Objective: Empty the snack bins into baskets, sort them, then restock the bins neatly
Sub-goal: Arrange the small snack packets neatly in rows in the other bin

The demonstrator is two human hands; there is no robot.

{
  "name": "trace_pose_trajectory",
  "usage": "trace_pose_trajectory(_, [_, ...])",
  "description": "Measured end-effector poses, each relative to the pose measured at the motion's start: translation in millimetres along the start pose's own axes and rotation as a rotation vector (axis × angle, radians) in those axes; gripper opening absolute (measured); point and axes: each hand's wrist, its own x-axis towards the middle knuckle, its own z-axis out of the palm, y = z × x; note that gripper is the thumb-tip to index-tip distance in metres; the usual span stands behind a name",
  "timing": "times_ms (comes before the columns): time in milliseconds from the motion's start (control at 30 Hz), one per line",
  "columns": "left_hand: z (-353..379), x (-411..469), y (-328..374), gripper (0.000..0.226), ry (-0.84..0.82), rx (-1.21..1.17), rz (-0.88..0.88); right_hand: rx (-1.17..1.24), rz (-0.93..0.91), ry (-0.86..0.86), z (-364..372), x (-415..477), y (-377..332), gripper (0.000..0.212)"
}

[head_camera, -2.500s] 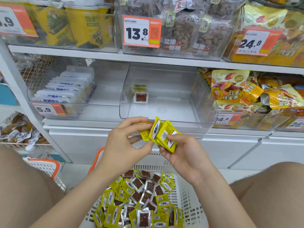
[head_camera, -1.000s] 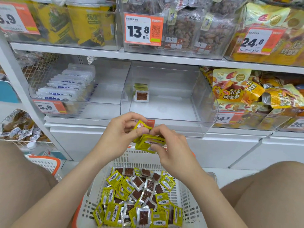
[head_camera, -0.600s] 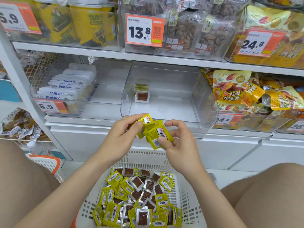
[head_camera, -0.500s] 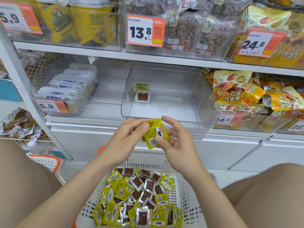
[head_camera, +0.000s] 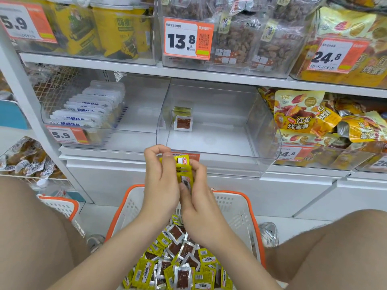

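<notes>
In the head view, the packets that had been fanned out between the hands a moment earlier were now squared into one tight stack of yellow packets [head_camera: 184, 166]. It was held upright just in front of the near lip of the clear bin [head_camera: 261, 130]. The left hand [head_camera: 161, 183] was curled round the stack's left side and top. The right hand [head_camera: 199, 197] was closed against its right side, with the thumb laid on its face. Each grip was pinching the stack; neither was spread.

Aligning was judged finished, and the stack ready to be set into the bin. There a short row of packets [head_camera: 182, 120] stood close to the left wall, toward the far end. Many loose packets [head_camera: 182, 258] were left in the white basket [head_camera: 249, 204] below, so restocking was judged to be at an early stage.

A price tag [head_camera: 187, 38] on the upper shelf was read as 13.8, and another [head_camera: 335, 55] to its right as 24.8. A lower tag [head_camera: 67, 135] at the left was read as 5.9. The sweet-potato bags [head_camera: 299, 116] at the right were marked 红薯 and 烤蜜薯. The print on the stack could not be read.
</notes>
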Motion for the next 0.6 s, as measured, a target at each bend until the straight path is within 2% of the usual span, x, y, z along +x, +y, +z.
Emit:
trace_pose_trajectory(100, [-1, 4, 5, 0.022, -0.052, 0.072, 0.015, -0.007, -0.043, -0.010, -2, 3, -1, 0.050])
trace_pose_trajectory(200, [-4, 6, 17, 0.035, -0.203, 0.072, 0.034, 0.063, -0.031, 0.059, -10, 9, 0, 0.041])
trace_pose_trajectory(300, [-15, 17, 24, 0.021, -0.434, 0.159, 0.121, 0.163, -0.002, 0.114, -20, 15, 0, 0.033])
trace_pose_trajectory(367, [-23, 24, 23, 0.027, -0.513, 0.267, 0.188, 0.152, -0.009, 0.110, -27, 18, 1, 0.031])
trace_pose_trajectory(600, [-15, 19, 13, 0.019, -0.275, 0.319, 0.216, 0.006, -0.060, 0.168, -26, 26, -1, 0.020])
